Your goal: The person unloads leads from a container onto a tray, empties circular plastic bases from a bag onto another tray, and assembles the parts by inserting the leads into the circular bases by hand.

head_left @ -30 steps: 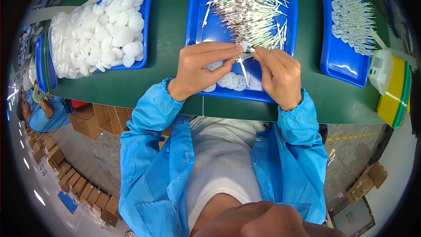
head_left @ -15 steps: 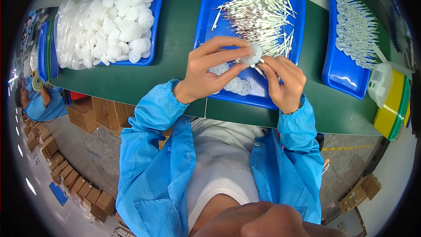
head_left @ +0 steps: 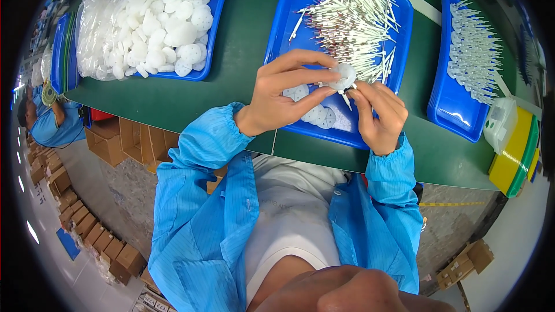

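Over the near part of a blue tray (head_left: pixel 281 29), my left hand (head_left: pixel 283 89) pinches a translucent white plastic disc (head_left: pixel 345 76) between its fingertips and thumb. Against the disc's lower right edge, my right hand (head_left: pixel 378 110) is closed on a small white stick-like part, mostly hidden by the fingers. A short white piece (head_left: pixel 346 99) sticks out below the disc. In the same tray lies a big heap of thin white sticks with dark reddish ends (head_left: pixel 352 23). Several loose white discs (head_left: pixel 318 117) lie beneath my left hand.
At the left, a blue tray (head_left: pixel 221 23) holds a plastic bag spilling many white discs (head_left: pixel 167 23). On the right, another blue tray (head_left: pixel 454 112) carries rows of clear parts with thin stems (head_left: pixel 474 52). Beside it stands a yellow and green box (head_left: pixel 514 153). Another person (head_left: pixel 55 121) sits far left.
The view has shifted slightly, so the trays appear a little moved. Both hands stay together at the disc, which is turned a bit more face-up.
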A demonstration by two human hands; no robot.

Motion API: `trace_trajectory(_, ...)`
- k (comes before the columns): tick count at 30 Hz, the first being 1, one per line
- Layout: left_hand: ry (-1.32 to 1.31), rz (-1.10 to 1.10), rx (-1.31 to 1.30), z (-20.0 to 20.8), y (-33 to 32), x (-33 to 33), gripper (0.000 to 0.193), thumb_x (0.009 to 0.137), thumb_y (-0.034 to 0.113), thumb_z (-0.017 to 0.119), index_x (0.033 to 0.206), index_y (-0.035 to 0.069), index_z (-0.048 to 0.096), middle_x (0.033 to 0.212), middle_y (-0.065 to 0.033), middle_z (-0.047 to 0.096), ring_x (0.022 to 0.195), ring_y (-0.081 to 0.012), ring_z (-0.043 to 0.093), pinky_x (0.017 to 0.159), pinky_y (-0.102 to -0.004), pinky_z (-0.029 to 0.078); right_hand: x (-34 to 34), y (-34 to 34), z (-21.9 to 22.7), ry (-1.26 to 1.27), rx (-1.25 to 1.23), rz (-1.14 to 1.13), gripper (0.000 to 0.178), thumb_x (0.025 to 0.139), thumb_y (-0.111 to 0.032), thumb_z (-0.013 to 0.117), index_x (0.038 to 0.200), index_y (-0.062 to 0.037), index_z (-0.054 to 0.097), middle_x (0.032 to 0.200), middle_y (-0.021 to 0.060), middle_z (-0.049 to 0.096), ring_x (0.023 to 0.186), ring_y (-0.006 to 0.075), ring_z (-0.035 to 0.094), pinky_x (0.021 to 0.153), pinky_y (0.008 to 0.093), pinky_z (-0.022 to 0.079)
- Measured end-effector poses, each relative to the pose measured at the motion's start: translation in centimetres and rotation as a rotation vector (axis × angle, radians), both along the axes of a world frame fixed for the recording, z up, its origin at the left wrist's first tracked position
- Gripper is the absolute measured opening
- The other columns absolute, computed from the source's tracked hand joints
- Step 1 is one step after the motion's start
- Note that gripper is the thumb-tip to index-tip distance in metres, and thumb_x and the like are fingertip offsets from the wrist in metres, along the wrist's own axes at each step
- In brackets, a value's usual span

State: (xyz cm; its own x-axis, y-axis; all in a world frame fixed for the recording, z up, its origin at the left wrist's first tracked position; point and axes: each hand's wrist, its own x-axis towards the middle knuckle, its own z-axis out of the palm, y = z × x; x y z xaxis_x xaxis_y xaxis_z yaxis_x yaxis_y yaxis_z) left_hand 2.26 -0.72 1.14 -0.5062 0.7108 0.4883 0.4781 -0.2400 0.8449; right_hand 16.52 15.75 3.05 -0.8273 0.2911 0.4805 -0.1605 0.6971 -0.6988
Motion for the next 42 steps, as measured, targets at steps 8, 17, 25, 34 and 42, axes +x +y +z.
trace_trajectory(8, 0.017, -0.031, -0.051, 1.5, 0.4, 0.0, 0.039, 0.077, -0.003, 0.080, 0.115, 0.000, 0.075, 0.123, -0.0189, 0.066, 0.105, -0.0270, 0.071, 0.084, -0.0343, 0.060, 0.1, -0.1, -0.5, 0.022, 0.077, 0.001, 0.022, 0.080, 0.007, 0.078, 0.101, 0.0045, 0.074, 0.071, 0.0118, 0.066, 0.058, 0.0250, 0.061, 0.054, 0.0359, 0.045)
trace_trajectory(17, 0.001, 0.121, -0.068, 0.4, 0.5, -0.3, 0.021, 0.076, 0.000, 0.081, 0.096, 0.001, 0.073, 0.103, -0.0120, 0.071, 0.088, -0.0210, 0.072, 0.072, -0.0312, 0.060, 1.0, 1.9, 0.8, -0.132, -0.003, 0.047, 0.015, 0.083, -0.001, 0.076, 0.098, 0.0020, 0.075, 0.083, 0.0114, 0.072, 0.073, 0.0276, 0.065, 0.066, 0.0394, 0.048)
trace_trajectory(25, -0.383, 0.005, -0.110, 0.3, 0.0, -0.8, 0.020, 0.080, -0.002, 0.074, 0.098, 0.001, 0.066, 0.100, -0.0076, 0.066, 0.080, -0.0117, 0.064, 0.060, -0.0237, 0.048, 2.4, 2.9, -0.6, -0.378, 0.385, -0.003, 0.017, 0.080, -0.005, 0.076, 0.096, -0.0050, 0.072, 0.095, 0.0057, 0.065, 0.092, 0.0282, 0.058, 0.077, 0.0405, 0.041)
trace_trajectory(34, -0.597, -0.016, -0.200, 1.2, 0.1, -0.8, 0.035, 0.090, -0.003, 0.064, 0.124, 0.000, 0.067, 0.109, -0.0097, 0.062, 0.092, -0.0151, 0.068, 0.072, -0.0270, 0.058, 2.2, 2.8, -1.2, -0.397, 0.414, -0.010, 0.021, 0.082, -0.006, 0.074, 0.102, -0.0052, 0.070, 0.100, 0.0068, 0.061, 0.096, 0.0293, 0.055, 0.079, 0.0417, 0.041)
trace_trajectory(42, -0.613, -0.050, -0.129, 0.0, 0.1, -1.0, 0.035, 0.094, -0.002, 0.067, 0.129, -0.001, 0.066, 0.119, -0.0110, 0.063, 0.103, -0.0189, 0.071, 0.083, -0.0279, 0.059, 2.2, 1.8, -1.9, -0.430, 0.459, 0.084, 0.013, 0.084, -0.008, 0.071, 0.094, -0.0044, 0.062, 0.100, 0.0093, 0.060, 0.096, 0.0290, 0.056, 0.081, 0.0408, 0.042)
